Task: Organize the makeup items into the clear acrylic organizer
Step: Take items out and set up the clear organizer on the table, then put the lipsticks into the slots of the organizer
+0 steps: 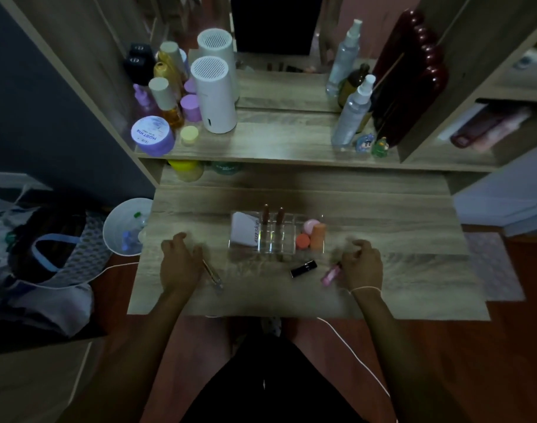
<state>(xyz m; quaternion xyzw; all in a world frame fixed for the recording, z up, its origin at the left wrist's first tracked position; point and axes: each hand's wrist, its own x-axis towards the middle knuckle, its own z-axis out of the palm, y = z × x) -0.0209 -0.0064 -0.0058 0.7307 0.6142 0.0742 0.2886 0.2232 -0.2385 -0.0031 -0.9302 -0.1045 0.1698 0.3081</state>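
Right hand (363,264) pinches the pink tube (331,273), left hand (181,262) grips a slim wand (212,273); recommend seating each upright in a free organizer (276,250) slot.

Bare arms and dark shorts at a wooden dressing table

Both forearms are uncovered, with no sleeves in view. A thin pale string bracelet (365,289) circles the wrist of the right hand (362,265); the left hand (180,264) wears nothing visible. Black shorts (270,383) cover the lap, with knees bare.
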